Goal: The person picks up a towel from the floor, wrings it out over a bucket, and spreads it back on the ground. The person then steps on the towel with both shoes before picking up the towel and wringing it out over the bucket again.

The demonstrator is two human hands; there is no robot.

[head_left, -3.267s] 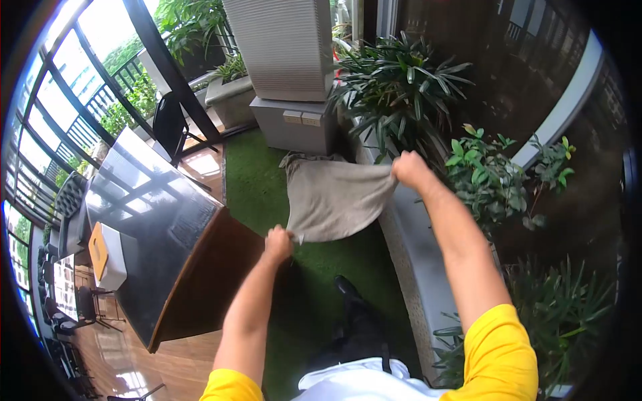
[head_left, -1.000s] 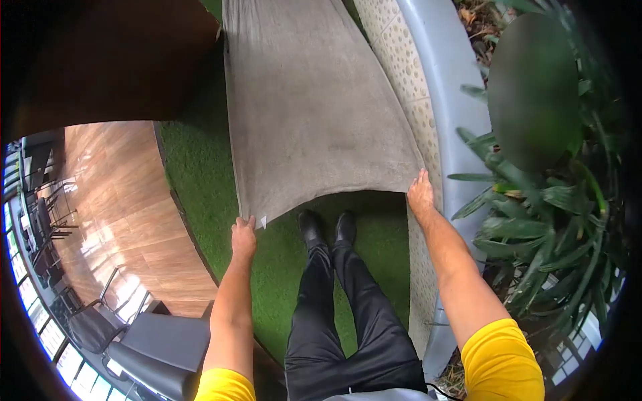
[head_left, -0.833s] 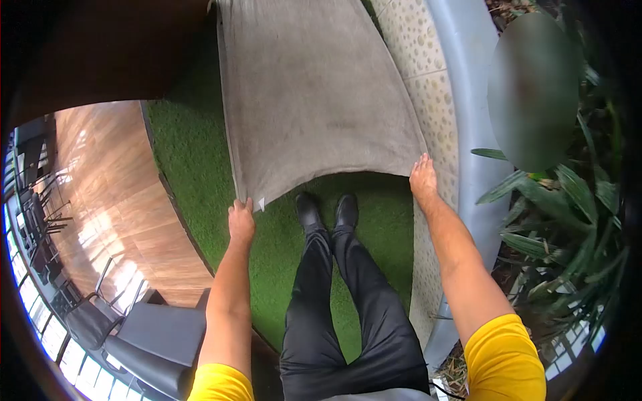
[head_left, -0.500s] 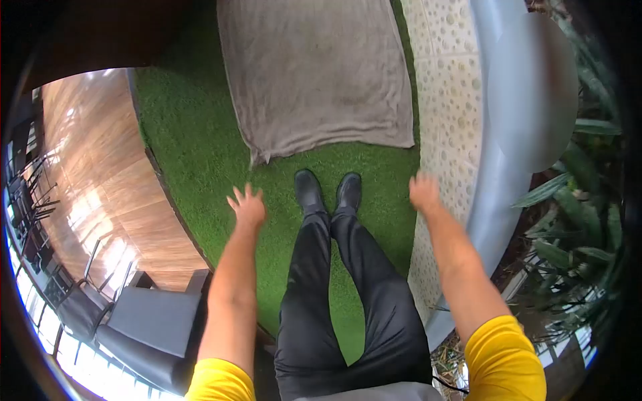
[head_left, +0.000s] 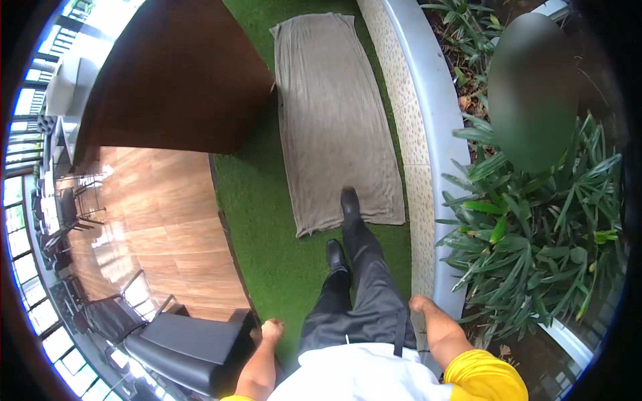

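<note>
My left hand point(head_left: 272, 331) hangs low beside my hip, curled closed with nothing visible in it, nearest to the black padded chair point(head_left: 190, 341). On the other side, my right hand point(head_left: 421, 305) is also curled in, close to the pale raised border. Neither hand touches the long grey-brown cloth point(head_left: 338, 113), which lies spread on the green artificial grass point(head_left: 261, 247) with slight wrinkles and uneven edges. One of my dark boots point(head_left: 350, 206) is on the cloth's near end; the other boot point(head_left: 336, 252) is on the grass just short of it.
A large dark brown panel point(head_left: 180, 80) stands at the left of the cloth. Shiny wood-look flooring point(head_left: 160, 227) borders the grass, with more chairs farther left. To the right runs a textured wall with a grey-blue ledge point(head_left: 445, 160), then leafy plants point(head_left: 535, 247).
One foot has stepped onto the cloth. My hands have dropped back towards my hips, their fingers curling in from spread. My view has shifted, showing the whole cloth and the brown panel.
</note>
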